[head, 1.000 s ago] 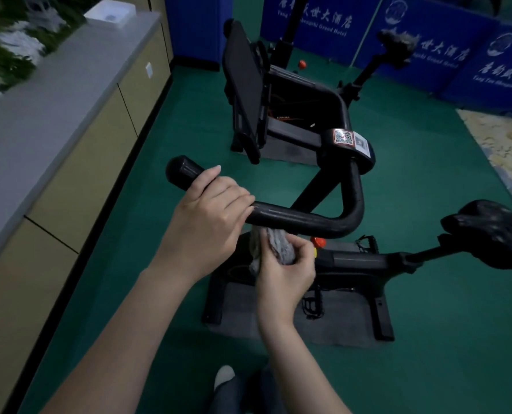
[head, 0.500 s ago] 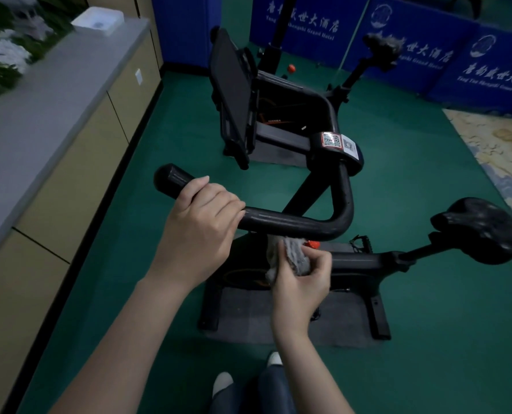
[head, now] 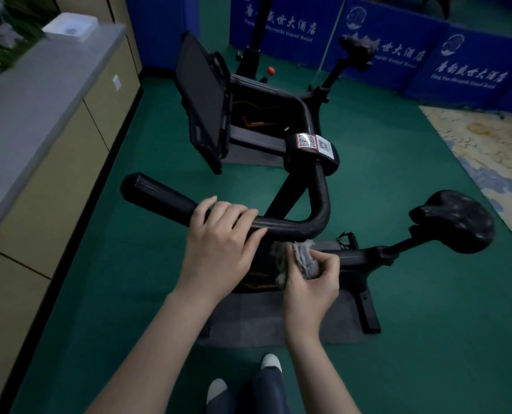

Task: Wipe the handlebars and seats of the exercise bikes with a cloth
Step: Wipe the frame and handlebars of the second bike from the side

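Handlebar [head: 171,198] first: a thick black tube, matte, with a rounded end cap at the left and a smooth bend at the right where it climbs to the stem. My left hand [head: 218,243] sits on top of it, fingers [head: 242,218] curled over the far side, so the stretch of bar under my palm is hidden. Just below the bend, my right hand [head: 311,282] grips the cloth [head: 304,256], fingers clamped round it; it is grey, nubbly and bunched, most of it swallowed in my fist, and I cannot tell whether it touches the bar. Off to the right the seat [head: 454,221] stands well apart from both hands, a black rounded saddle with a dull sheen on a slanted post. A label block [head: 311,144] on the stem carries 2 square code stickers, too small to read. Much of the bike frame [head: 359,255] is lost behind my arms, and it stands on a grey mat [head: 248,327] on the green floor [head: 123,264]. Behind, a second bike [head: 266,115] shows a flat dark screen [head: 201,94] edge-on, its seat blurred. At the left runs a grey surface [head: 39,85] over beige cabinet doors, cut off by the edge. My 2 shoe tips [head: 271,361] poke in at the bottom.
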`<action>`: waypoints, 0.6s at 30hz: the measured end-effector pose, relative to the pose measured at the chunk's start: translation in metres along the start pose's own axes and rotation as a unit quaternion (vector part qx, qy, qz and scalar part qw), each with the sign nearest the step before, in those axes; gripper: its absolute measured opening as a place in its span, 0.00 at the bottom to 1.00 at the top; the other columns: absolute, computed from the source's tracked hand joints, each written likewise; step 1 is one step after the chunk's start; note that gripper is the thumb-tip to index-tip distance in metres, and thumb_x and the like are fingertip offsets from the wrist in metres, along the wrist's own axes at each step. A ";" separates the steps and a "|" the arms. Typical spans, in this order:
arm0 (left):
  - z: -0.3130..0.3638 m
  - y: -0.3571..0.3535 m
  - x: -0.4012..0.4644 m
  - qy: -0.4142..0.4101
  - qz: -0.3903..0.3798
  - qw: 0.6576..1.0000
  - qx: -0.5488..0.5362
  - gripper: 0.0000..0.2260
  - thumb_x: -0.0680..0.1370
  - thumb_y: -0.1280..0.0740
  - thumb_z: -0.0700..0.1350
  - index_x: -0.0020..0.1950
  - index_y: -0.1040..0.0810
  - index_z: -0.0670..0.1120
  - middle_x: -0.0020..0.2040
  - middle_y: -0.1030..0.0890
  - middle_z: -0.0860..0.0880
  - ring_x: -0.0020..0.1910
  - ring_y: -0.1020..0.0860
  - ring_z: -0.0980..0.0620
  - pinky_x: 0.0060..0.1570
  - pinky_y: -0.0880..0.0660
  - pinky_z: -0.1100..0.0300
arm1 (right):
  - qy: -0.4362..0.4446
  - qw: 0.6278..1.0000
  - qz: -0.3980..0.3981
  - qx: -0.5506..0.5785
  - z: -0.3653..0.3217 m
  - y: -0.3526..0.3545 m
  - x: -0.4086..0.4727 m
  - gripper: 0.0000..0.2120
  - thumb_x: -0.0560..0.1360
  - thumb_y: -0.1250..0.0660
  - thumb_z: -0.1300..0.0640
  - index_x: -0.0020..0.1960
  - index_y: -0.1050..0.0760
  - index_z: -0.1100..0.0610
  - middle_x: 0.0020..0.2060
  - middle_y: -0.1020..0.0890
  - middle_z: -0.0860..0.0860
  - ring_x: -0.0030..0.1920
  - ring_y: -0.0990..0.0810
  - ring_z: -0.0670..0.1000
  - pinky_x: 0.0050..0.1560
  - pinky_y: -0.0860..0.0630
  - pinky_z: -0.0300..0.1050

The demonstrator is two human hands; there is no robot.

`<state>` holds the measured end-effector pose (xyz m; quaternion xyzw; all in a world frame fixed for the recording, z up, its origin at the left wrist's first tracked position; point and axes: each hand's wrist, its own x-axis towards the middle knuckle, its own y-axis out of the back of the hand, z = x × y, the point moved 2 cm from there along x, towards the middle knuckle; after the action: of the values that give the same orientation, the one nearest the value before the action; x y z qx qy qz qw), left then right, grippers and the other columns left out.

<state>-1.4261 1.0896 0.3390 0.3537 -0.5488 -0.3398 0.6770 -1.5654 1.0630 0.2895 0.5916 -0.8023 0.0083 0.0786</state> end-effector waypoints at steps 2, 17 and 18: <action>-0.001 -0.003 0.000 0.001 0.009 1.000 -0.001 0.14 0.78 0.38 0.53 0.55 0.20 0.46 0.50 0.19 0.51 0.51 0.22 0.49 0.59 0.37 0.54 | 0.011 1.000 -0.015 -0.004 -0.001 0.000 -0.001 0.12 0.69 0.24 0.60 0.41 0.29 0.57 0.31 0.21 0.39 0.32 0.24 0.35 0.34 0.31 0.25; -0.002 -0.007 -0.001 0.006 0.034 0.999 -0.015 0.13 0.77 0.36 0.54 0.54 0.20 0.48 0.49 0.19 0.53 0.50 0.22 0.50 0.55 0.38 0.55 | 0.200 0.978 -0.055 -0.037 -0.022 -0.010 0.020 0.15 0.72 0.31 0.65 0.55 0.28 0.51 0.51 0.26 0.39 0.51 0.23 0.50 0.51 0.27 0.36; -0.003 -0.007 -0.001 0.004 0.034 0.999 -0.014 0.13 0.77 0.36 0.54 0.54 0.20 0.48 0.49 0.19 0.53 0.50 0.22 0.50 0.55 0.38 0.56 | 0.225 0.970 -0.071 -0.063 -0.020 -0.012 0.021 0.17 0.71 0.32 0.67 0.56 0.28 0.51 0.51 0.28 0.34 0.52 0.24 0.52 0.52 0.27 0.40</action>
<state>-1.4243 1.0874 0.3325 0.3266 -0.5533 -0.3227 0.6950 -1.5578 1.0413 0.3109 0.6242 -0.7186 0.0849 0.2945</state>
